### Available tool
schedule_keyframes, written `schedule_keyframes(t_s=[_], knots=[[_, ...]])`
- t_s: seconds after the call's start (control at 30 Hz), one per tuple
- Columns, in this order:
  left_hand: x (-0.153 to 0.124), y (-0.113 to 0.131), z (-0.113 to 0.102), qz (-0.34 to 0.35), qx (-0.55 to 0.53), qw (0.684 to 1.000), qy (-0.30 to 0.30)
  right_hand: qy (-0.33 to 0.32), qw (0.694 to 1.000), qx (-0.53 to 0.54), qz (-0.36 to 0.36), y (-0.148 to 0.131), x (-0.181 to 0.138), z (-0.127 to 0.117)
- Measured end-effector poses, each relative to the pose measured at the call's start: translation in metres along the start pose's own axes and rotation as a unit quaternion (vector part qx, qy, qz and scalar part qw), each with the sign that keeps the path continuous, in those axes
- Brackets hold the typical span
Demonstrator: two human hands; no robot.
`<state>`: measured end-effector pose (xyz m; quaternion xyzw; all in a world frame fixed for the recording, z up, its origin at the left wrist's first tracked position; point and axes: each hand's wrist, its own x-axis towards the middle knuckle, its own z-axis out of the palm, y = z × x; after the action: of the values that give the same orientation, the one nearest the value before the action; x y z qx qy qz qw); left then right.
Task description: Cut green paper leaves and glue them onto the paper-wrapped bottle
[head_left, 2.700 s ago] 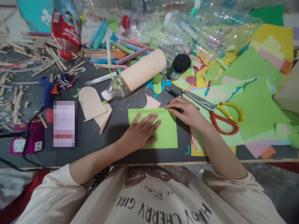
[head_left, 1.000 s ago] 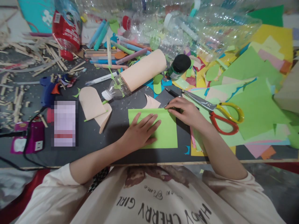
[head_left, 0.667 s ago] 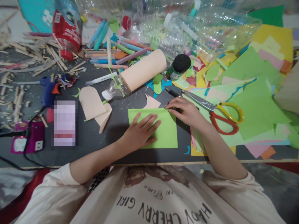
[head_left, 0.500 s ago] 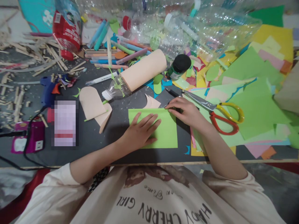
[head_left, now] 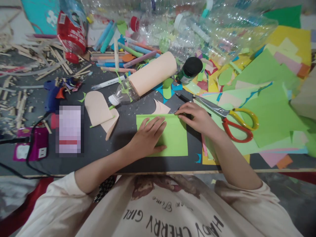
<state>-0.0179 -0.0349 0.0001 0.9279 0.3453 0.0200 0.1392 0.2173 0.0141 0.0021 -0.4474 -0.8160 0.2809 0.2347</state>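
A light green sheet of paper (head_left: pixel 174 141) lies on the dark tabletop, with a narrow fold along its far edge. My left hand (head_left: pixel 148 135) rests on the sheet with its fingers stretched out, the fingertips touching the folded strip. At the far right corner, my right hand (head_left: pixel 194 115) pinches the folded edge between thumb and fingers. Just beyond the sheet lies a curved peach paper scrap (head_left: pixel 161 108). A black pen (head_left: pixel 182 97) lies partly hidden behind my right hand. Scissors (head_left: pixel 228 115) with red and yellow handles lie to its right.
A bottle wrapped in peach paper (head_left: pixel 153 74) lies beyond the sheet, beside a black-lidded jar (head_left: pixel 191 69). Peach cutouts (head_left: pixel 97 110), a blue glue gun (head_left: pixel 51 95) and a phone-like pixelated object (head_left: pixel 69 128) are at left. Green paper sheets (head_left: pixel 271 112) cover the right side.
My left hand has shifted slightly, its fingers drawn closer together and up to the folded edge. My right hand keeps its pinch at the corner.
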Motion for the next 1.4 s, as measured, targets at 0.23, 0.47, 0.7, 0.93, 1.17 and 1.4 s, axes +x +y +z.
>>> schedule_keyframes(t_s=[0.23, 0.47, 0.7, 0.93, 1.17, 1.4], knots=[[-0.001, 0.0, 0.0, 0.001, 0.001, 1.0, -0.007, -0.005, 0.999, -0.044, -0.016, -0.013, 0.011, 0.007], [0.001, 0.001, -0.002, -0.004, 0.005, 1.0, -0.016, -0.091, 0.991, -0.084, -0.04, -0.024, 0.042, 0.02], [0.002, 0.002, -0.001, -0.008, -0.001, 1.0, -0.023, -0.157, 0.982, -0.101, 0.015, -0.033, 0.054, 0.018], [0.001, 0.002, -0.004, -0.011, -0.012, 0.999, -0.029, -0.024, 0.996, -0.068, 0.052, -0.032, 0.044, 0.003], [0.001, 0.001, -0.004, -0.006, -0.016, 1.0, -0.02, 0.008, 0.991, -0.13, -0.009, -0.042, 0.007, 0.01], [0.003, 0.003, -0.005, -0.019, -0.019, 0.999, -0.029, -0.026, 0.982, -0.185, -0.028, -0.041, -0.012, 0.038]])
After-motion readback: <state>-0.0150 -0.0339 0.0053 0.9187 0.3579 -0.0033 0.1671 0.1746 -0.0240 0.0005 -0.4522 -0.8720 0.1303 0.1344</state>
